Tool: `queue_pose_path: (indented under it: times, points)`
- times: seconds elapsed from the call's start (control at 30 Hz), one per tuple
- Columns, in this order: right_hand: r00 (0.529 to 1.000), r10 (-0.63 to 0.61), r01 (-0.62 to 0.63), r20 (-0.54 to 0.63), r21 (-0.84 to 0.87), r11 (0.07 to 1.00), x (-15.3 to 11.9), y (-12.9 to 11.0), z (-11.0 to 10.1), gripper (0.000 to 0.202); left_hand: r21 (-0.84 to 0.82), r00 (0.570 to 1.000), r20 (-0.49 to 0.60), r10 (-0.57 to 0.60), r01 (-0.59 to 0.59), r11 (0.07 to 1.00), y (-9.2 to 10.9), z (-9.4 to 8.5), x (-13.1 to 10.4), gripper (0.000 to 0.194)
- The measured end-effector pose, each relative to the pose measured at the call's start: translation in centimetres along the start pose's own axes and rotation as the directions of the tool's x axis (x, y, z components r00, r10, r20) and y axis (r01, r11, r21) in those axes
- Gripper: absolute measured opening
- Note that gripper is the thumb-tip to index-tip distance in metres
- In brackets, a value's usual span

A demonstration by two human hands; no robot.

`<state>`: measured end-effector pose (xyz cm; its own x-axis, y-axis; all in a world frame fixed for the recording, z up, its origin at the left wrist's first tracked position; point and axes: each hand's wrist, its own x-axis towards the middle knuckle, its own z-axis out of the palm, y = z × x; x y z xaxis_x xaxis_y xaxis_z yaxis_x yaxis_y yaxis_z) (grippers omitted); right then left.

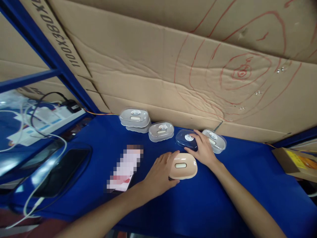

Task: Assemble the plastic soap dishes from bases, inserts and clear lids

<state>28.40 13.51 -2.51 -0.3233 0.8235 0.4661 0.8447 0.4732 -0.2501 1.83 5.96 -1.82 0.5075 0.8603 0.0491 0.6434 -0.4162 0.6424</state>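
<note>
A beige oval case [189,165] with a pale slot-shaped window in its top is near the middle of the blue table. My left hand [159,173] grips it round its left side, the thumb low at the front edge. Just behind it is a clear plastic cover [182,138] with a round white label, the blue surface showing through. My right hand [204,150] grasps this cover from the right, thumb at its front and fingers over its far side. Right beside that hand is a covered case [218,141], partly hidden by the fingers.
Another covered case [161,131] and a stack of them [135,119] stand along the cardboard wall [138,66]. A lit phone [126,168] lies left of my hand. Farther left are a dark phone [60,172], white cables and a power strip [49,124]. An open carton [294,163] is at right.
</note>
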Motion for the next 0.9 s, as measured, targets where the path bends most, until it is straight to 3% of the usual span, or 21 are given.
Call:
queue_pose_path:
  times: [0.23,0.37,0.47,0.6,0.77,0.9]
  points:
    - [0.991,-0.04,0.038,0.127,0.016,0.999,0.0,0.2,0.1,0.059,-0.029,0.997,0.069,0.027,-0.025,0.999,-0.3,-1.1,0.0,0.102]
    - [0.986,-0.062,0.056,0.152,0.038,0.998,-0.2,-0.2,-1.5,0.051,-0.021,0.997,0.076,0.023,-0.021,1.0,0.0,-1.3,0.1,0.098]
    - [0.977,-0.081,0.061,0.197,0.107,0.992,-1.9,-1.3,-3.8,0.046,-0.046,0.998,0.066,0.01,-0.007,0.999,0.3,-1.4,0.0,0.099]
    - [0.918,-0.161,0.03,0.363,0.34,0.94,-5.9,-2.7,-5.8,0.068,-0.204,0.996,0.065,0.067,-0.052,0.978,0.6,-1.1,-0.3,0.108]
    - [0.9,-0.175,0.009,0.4,0.383,0.924,-8.7,-3.8,-5.3,0.087,-0.349,0.99,0.076,0.117,-0.084,0.934,0.6,-0.3,-0.5,0.115]
    - [0.913,-0.187,0.009,0.364,0.44,0.898,-8.3,-4.7,-4.7,0.068,-0.47,0.995,0.083,0.049,-0.004,0.883,0.4,-0.7,-0.2,0.121]
